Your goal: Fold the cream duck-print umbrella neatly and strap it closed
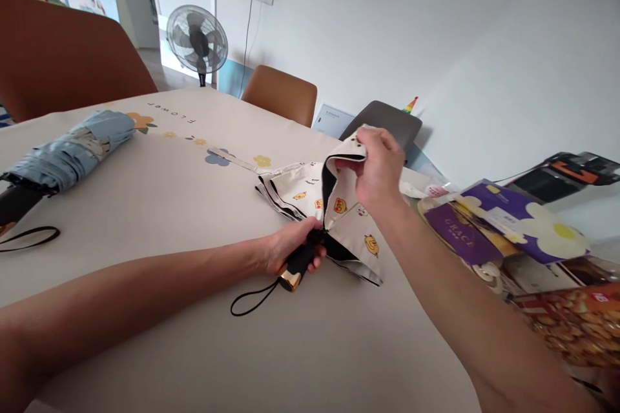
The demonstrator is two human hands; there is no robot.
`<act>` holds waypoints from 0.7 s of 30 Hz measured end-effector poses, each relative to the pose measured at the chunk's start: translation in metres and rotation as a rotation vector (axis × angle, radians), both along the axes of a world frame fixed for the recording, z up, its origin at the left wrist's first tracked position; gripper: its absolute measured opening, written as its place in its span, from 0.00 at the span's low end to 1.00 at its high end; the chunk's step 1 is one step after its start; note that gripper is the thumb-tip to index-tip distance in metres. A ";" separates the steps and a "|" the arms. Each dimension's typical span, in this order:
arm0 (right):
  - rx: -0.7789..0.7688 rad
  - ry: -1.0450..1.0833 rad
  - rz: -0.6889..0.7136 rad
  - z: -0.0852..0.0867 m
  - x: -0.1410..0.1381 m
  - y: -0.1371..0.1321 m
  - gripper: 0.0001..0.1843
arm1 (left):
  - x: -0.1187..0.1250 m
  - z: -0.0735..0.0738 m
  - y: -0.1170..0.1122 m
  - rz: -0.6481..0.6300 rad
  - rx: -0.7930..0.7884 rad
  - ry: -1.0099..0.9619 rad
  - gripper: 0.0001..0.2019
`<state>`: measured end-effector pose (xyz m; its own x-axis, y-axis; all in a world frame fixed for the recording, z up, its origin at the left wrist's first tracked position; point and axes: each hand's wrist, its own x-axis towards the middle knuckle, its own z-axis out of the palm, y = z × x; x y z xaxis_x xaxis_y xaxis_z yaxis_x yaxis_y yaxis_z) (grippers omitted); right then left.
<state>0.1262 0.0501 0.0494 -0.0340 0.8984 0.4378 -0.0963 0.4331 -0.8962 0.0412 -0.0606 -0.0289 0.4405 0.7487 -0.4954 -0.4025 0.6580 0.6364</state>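
Observation:
A cream folding umbrella (300,190) with small cartoon prints and a black lining lies loosely folded on the table (194,335). My left hand (290,248) is wrapped round its black handle, whose gold end cap and black wrist loop (252,300) stick out toward me. My right hand (380,164) pinches a fold of the canopy fabric and lifts it above the rest of the umbrella.
A folded light-blue umbrella (68,155) with a black handle lies at the table's left. Purple boxes (489,222) and snack packets (576,319) crowd the right edge. Brown chairs (283,93) stand round the table; a standing fan (197,42) is behind.

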 end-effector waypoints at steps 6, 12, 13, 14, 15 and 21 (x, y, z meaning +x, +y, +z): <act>-0.038 -0.138 0.090 -0.032 -0.026 0.012 0.12 | -0.002 -0.001 -0.001 -0.064 0.048 -0.015 0.15; -0.127 -0.154 0.173 -0.053 -0.032 0.010 0.12 | 0.000 0.001 -0.004 -0.048 0.099 0.158 0.25; -0.126 -0.159 0.182 -0.054 -0.032 0.009 0.12 | 0.001 0.001 -0.004 -0.039 0.103 0.202 0.26; -0.128 -0.166 0.188 -0.055 -0.032 0.009 0.13 | 0.001 0.001 -0.004 -0.030 0.105 0.230 0.26; -0.133 -0.175 0.189 -0.055 -0.032 0.010 0.13 | 0.002 0.001 -0.004 -0.023 0.101 0.240 0.25; -0.326 -0.397 0.263 -0.051 -0.035 0.014 0.07 | 0.002 0.002 -0.002 0.018 0.073 0.219 0.22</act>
<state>0.0911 0.0637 -0.0013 -0.3796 0.9239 0.0480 0.2077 0.1357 -0.9687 0.0431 -0.0626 -0.0268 0.3148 0.7926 -0.5222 -0.2609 0.6013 0.7553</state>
